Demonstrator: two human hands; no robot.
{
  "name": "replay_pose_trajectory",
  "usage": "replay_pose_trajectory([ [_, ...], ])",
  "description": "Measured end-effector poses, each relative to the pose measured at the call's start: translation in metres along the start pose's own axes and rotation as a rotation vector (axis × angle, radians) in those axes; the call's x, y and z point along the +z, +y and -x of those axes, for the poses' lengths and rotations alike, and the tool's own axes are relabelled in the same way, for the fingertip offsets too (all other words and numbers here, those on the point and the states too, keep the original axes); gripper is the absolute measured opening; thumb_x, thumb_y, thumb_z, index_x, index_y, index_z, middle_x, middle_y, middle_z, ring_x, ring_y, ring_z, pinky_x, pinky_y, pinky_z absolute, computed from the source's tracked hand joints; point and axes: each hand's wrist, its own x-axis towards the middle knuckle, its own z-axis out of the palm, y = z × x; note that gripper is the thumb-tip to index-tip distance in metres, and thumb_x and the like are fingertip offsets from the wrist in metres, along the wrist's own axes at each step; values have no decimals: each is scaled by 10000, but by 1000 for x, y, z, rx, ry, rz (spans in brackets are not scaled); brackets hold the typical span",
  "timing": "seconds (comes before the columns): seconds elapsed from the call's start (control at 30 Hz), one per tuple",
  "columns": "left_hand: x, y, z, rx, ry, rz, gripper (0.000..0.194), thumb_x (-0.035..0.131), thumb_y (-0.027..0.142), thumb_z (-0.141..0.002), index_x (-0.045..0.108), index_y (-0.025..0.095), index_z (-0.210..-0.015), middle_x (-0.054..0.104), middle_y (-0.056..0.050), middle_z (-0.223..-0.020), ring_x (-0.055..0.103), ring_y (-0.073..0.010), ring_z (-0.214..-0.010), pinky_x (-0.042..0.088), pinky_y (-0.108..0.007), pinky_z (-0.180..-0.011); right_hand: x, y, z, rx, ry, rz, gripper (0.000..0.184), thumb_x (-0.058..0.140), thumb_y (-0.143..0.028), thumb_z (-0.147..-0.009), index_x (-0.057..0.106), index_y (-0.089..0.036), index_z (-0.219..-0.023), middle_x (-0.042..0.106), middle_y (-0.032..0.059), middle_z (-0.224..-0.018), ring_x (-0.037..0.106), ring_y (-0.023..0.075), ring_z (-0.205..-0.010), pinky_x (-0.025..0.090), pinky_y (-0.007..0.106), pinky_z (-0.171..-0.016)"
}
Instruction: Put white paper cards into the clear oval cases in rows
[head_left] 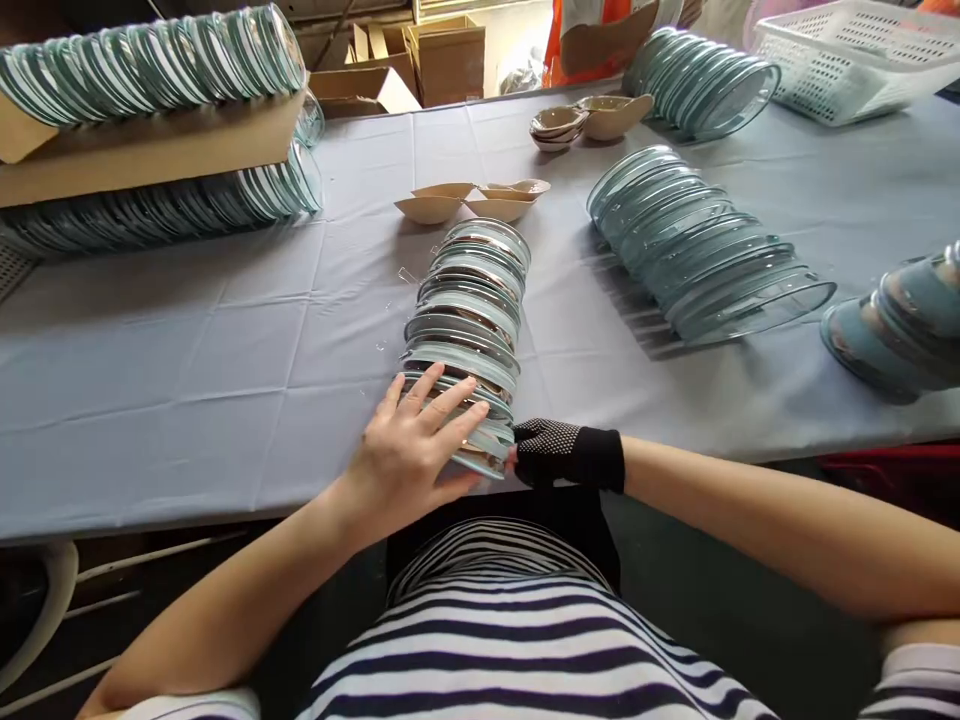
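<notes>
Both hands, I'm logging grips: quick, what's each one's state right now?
Left hand: open, spread across the near end of the glass stack.
Right hand: gloved, at the stack's near end; partly hidden, so its grip cannot be told.

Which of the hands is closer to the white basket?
Right. The gloved right hand is on the near side of the white basket, well to its left; the left hand is even farther left.

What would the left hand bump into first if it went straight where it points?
The middle row of glass pieces: the left hand seems to be touching it. Beyond, maybe the slanted glass row on the right, though depth's unclear.
</notes>
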Motion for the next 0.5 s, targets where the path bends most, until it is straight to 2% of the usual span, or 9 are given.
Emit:
replay_pose_trajectory([
  [0.07, 4, -5, -2, 25, 11, 5, 587, 667, 399, -822, 549, 233, -1373, 487, -84, -1469, 313, -365, -1433, 280, -597, -1149, 5, -15, 18, -31, -19, 73, 385, 704, -484, -726, 542, -135, -746, 486, -29, -554, 417, 60, -451, 334, 178, -418],
  [0.13, 3, -10, -5, 50, 10, 22, 616, 690, 410, -800, 549, 231, -1372, 490, -89, -1466, 316, -365, -1432, 284, -581, -1151, 12, -29, 32, -105, 15, 263, 381, 581, -517, -835, 529, -145, -769, 491, -22, -569, 431, 71, -448, 357, 197, -437],
  [0.23, 4, -12, -7, 106, 42, 68, 639, 679, 522, -797, 563, 223, -1350, 520, -93, -1439, 329, -355, -1427, 252, -547, -1174, 23, -41, 43, -239, 151, 756, 292, 495, -406, -909, 573, -139, -817, 567, 26, -624, 511, 114, -496, 421, 245, -518],
  [0.3, 10, -10, -6, 99, 129, 100, 630, 645, 587, -811, 573, 227, -1323, 566, -97, -1387, 377, -331, -1402, 196, -530, -1198, 31, -44, 45, -347, 303, 1113, 208, 526, -306, -900, 626, -132, -847, 620, 68, -689, 556, 148, -563, 447, 283, -587],
  [0.33, 15, -7, -4, 51, 194, 108, 642, 640, 605, -810, 563, 231, -1325, 569, -106, -1376, 388, -325, -1394, 163, -535, -1205, 35, -46, 45, -414, 388, 1285, 186, 532, -270, -900, 648, -132, -853, 634, 83, -710, 569, 165, -595, 458, 307, -623],
  [0.4, 26, 0, -1, -140, 336, 121, 753, 666, 608, -787, 467, 225, -1404, 482, -151, -1440, 348, -339, -1411, 125, -568, -1198, 42, -50, 44, -601, 514, 1616, 225, 492, -234, -930, 677, -141, -840, 647, 98, -725, 591, 196, -664, 481, 367, -710],
  [0.43, 33, 3, 1, -254, 396, 139, 853, 688, 595, -773, 371, 213, -1467, 389, -183, -1498, 296, -354, -1433, 133, -587, -1186, 44, -53, 42, -721, 549, 1740, 262, 465, -227, -947, 686, -149, -829, 652, 100, -731, 602, 209, -706, 488, 398, -764],
  [0.5, 44, 10, 3, -431, 476, 204, 1054, 724, 534, -757, 125, 185, -1551, 174, -239, -1575, 182, -378, -1470, 186, -607, -1158, 43, -61, 38, -976, 548, 1843, 291, 441, -224, -965, 700, -162, -847, 671, 104, -804, 613, 227, -830, 473, 447, -887],
])
